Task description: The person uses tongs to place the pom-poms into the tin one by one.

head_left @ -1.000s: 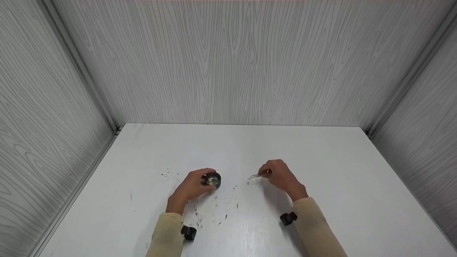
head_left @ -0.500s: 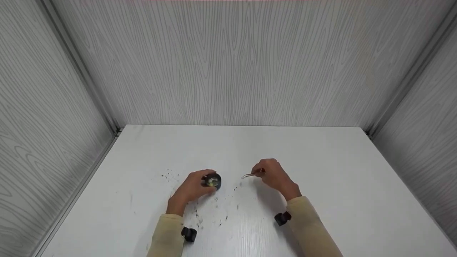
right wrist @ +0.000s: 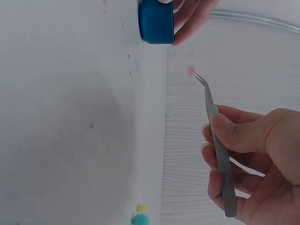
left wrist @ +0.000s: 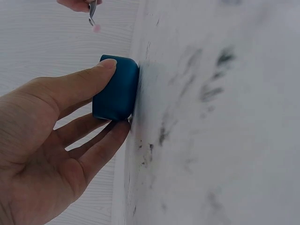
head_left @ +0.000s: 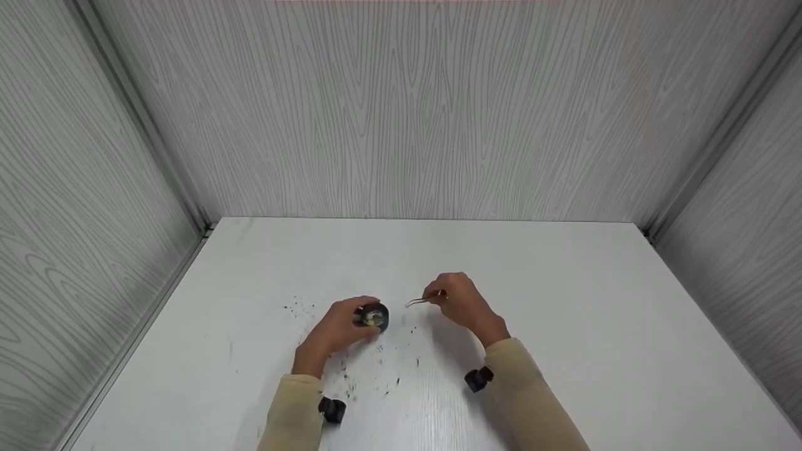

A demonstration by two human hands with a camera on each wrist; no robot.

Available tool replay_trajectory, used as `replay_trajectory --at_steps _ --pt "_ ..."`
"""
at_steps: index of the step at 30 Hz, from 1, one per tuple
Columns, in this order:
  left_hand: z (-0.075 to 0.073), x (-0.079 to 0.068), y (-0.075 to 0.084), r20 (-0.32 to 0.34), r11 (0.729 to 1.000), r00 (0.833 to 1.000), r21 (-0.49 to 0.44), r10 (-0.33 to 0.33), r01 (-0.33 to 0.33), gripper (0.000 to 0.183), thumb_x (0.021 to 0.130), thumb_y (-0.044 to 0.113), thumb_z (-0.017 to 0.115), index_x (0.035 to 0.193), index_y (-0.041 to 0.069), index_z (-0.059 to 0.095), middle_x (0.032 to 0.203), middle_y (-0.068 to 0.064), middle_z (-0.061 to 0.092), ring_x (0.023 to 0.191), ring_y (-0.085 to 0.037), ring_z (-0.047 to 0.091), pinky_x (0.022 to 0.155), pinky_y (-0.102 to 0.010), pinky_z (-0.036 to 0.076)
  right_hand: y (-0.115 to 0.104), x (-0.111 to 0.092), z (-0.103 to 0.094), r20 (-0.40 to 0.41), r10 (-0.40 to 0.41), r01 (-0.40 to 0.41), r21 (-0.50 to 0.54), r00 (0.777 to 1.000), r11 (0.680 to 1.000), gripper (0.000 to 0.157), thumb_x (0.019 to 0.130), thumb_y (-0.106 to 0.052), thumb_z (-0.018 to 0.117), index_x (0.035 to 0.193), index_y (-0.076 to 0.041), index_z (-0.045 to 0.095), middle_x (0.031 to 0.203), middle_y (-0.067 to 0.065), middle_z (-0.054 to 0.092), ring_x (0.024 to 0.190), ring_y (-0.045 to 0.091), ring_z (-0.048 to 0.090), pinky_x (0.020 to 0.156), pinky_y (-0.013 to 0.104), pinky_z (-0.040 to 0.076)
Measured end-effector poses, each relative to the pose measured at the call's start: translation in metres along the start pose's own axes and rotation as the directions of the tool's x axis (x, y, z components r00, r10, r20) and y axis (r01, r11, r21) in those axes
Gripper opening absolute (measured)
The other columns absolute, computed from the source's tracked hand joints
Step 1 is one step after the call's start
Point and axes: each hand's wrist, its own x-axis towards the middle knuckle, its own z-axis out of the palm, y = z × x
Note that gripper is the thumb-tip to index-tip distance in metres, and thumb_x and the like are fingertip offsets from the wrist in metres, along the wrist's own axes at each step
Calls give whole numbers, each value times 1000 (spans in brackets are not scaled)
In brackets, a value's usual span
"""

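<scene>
My left hand (head_left: 338,329) holds a small blue cup (left wrist: 112,91) on the white table, thumb on one side and fingers on the other. In the head view the cup's opening looks dark, with small pale and yellowish bits inside. My right hand (head_left: 465,305) pinches metal tweezers (right wrist: 218,145) with bent tips, to the right of the cup. At the tweezer tips is a tiny pink ball (right wrist: 191,71), apart from the cup and above the table. The left wrist view shows the pink ball (left wrist: 96,28) too.
Dark specks and smudges (head_left: 348,379) mark the table (head_left: 532,263) around the left hand. A small yellow ball (right wrist: 142,208) and a teal ball (right wrist: 140,220) lie low in the right wrist view. Wood-grain panels (head_left: 401,113) enclose the back and sides.
My right hand has moved left and slightly away from me, bringing the tweezers and the pink ball closer to the cup. The left hand and the cup have stayed in place.
</scene>
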Motion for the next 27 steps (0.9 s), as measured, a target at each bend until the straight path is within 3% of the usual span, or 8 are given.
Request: replay_trajectory --at_steps 12,20,27 --pt "2 0 -1 -9 999 1000 19 28 -27 55 91 11 79 142 9 60 144 -17 61 131 -41 61 108 -55 51 -17 8 18 -11 -62 62 -32 998 998 17 92 5 70 95 -7 83 89 9 75 86 23 71 78 39 62" --pt "1 -1 1 -9 1000 1000 9 11 -11 56 90 12 79 143 11 60 144 -16 62 131 -40 60 109 -56 50 -20 11 32 2 -25 25 -12 1000 1000 16 94 3 70 97 -6 83 91 8 75 88 21 71 80 38 62" --pt "0 -1 1 -7 1000 1000 21 5 -5 56 90 12 80 143 12 61 144 -15 62 131 -40 60 109 -56 50 -20 11 37 2 -42 42 -31 999 999 17 92 5 71 98 -6 82 91 8 75 87 20 71 79 37 62"
